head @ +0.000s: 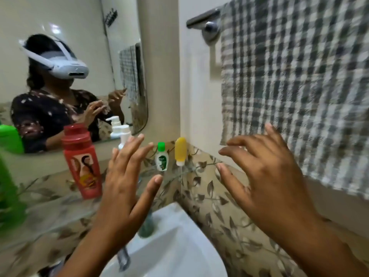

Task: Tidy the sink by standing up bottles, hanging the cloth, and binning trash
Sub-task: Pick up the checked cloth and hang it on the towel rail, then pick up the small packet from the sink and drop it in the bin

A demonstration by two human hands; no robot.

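A grey-and-white checked cloth (295, 80) hangs over the metal towel bar (203, 19) on the right wall. On the shelf under the mirror stand a red bottle (82, 162), a white pump bottle (124, 134), a small green-capped bottle (161, 156) and a yellow tube (180, 150) on its cap. My left hand (123, 180) is raised with fingers spread, empty, in front of the shelf. My right hand (265, 172) hovers open just below the cloth's lower edge, not touching it.
A green bottle (10, 176) fills the left edge. The white sink (175, 246) lies below my hands, with a metal tap (123, 258) and a teal object (146, 226) at its rim. The mirror (69, 66) reflects a person wearing a headset. Leaf-patterned tiles cover the walls.
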